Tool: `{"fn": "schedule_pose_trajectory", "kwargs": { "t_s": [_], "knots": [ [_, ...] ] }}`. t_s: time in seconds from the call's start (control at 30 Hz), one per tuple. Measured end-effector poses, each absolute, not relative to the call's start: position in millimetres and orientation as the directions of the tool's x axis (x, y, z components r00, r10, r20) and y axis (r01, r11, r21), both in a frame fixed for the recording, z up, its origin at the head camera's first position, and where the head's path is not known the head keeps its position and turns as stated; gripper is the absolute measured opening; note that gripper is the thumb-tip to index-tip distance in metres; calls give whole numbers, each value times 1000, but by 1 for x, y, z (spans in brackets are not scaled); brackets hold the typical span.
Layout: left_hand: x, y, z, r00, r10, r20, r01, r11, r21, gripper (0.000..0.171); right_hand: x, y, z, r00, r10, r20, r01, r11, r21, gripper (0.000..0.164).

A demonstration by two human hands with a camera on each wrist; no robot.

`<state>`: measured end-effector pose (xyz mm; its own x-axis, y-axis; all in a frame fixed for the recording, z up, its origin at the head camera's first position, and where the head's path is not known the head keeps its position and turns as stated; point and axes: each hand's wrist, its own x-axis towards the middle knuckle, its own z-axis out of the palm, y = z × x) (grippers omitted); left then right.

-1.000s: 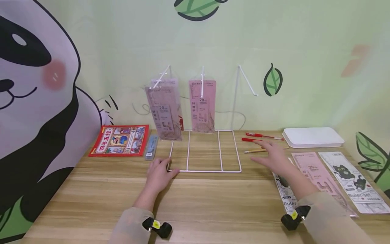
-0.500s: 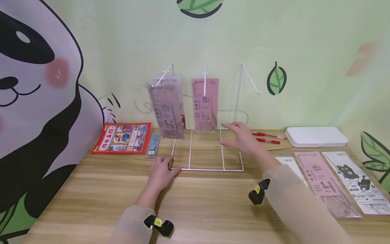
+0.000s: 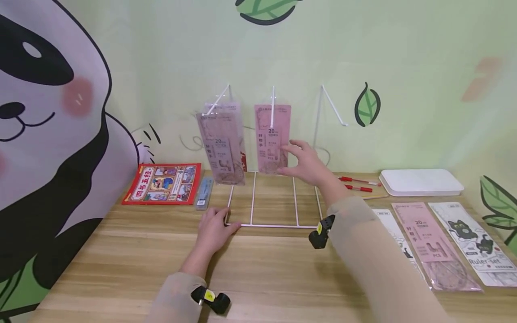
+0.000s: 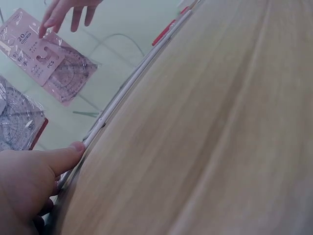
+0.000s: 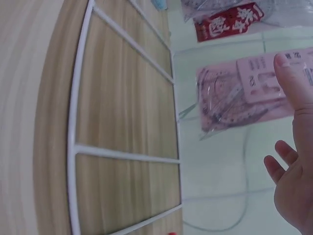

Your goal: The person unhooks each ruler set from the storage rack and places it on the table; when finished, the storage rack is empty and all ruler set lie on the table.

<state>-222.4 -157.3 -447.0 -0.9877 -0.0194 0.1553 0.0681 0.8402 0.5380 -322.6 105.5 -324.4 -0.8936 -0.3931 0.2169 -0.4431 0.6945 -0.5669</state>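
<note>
My left hand point(image 3: 214, 231) grips the front left corner of a white wire rack point(image 3: 274, 226), its thumb along the front bar. In the left wrist view the other fingers curl beneath the wire. Thumb and forefinger spread, my right hand point(image 3: 308, 166) is at the right edge of a pink ruler set packet point(image 3: 268, 139) on the middle hook; its fingertips overlap the packet in the head view. Two more packets hang on the left hook, the front one a pink-purple ruler set point(image 3: 220, 148). The right hook point(image 3: 334, 105) carries nothing.
A red book point(image 3: 163, 184) and a small blue-grey case point(image 3: 203, 193) lie left of the rack. To the right are red pens point(image 3: 359, 188), a pencil, a white case point(image 3: 422, 181), another pink ruler set point(image 3: 432, 242) and white ruler sets point(image 3: 472, 242). The wall stands behind.
My right hand has moved left from beside the pens, past the rack's right side, up to the middle hanging packet. The left hand has stayed on the rack's corner.
</note>
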Motion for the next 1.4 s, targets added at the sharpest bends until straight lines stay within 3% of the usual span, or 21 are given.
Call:
{"fn": "schedule_pose_trajectory", "kwargs": {
  "t_s": [0.4, 0.97, 1.4],
  "knots": [
    [-223, -156, -445, -987, -15, 159, 74, 840, 537, 60, -321, 99, -310, -911, -349, 220, -406, 665, -626, 75],
    [-224, -158, -448, -987, -11, 160, 75, 847, 526, 60, -308, 120, -304, -932, -117, 344, -359, 441, -823, 45],
    [-224, -160, -450, -987, -16, 160, 71, 849, 523, 61, -283, 120, -302, -918, -84, 387, -373, 513, -773, 44]
  ]
}}
